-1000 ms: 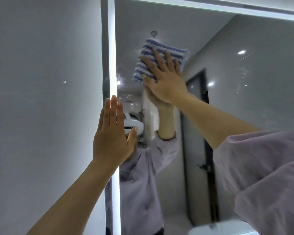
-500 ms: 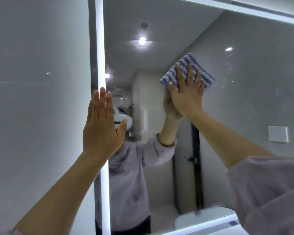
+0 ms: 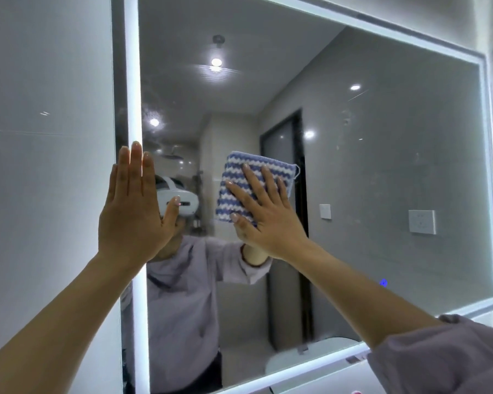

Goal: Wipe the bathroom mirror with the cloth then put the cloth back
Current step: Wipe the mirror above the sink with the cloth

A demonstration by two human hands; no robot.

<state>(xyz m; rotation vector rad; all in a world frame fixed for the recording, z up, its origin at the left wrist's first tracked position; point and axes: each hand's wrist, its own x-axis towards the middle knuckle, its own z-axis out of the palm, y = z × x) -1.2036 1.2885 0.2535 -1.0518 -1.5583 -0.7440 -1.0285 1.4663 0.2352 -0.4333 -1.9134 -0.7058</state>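
- while our right hand (image 3: pixel 268 220) presses the cloth (image 3: pixel 251 184) flat on the mirror (image 3: pixel 382 166), its fingers (image 3: pixel 254 180) spread apart.
- our left hand (image 3: pixel 133 214) rests flat on the lit frame (image 3: pixel 133 81), fingers together.

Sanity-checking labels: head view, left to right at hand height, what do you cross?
Tiled wall → left hand flat on the mirror's lit left edge → striped cloth → right hand pressing it to the glass → reflected wall plate → mirror's lit right edge.

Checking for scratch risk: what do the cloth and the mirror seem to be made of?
Cloth: soft, nubby woven or knitted fabric, blue and white wavy stripes, likely microfibre or cotton. Mirror: smooth glossy glass, reflecting the room, with a lit frosted border.
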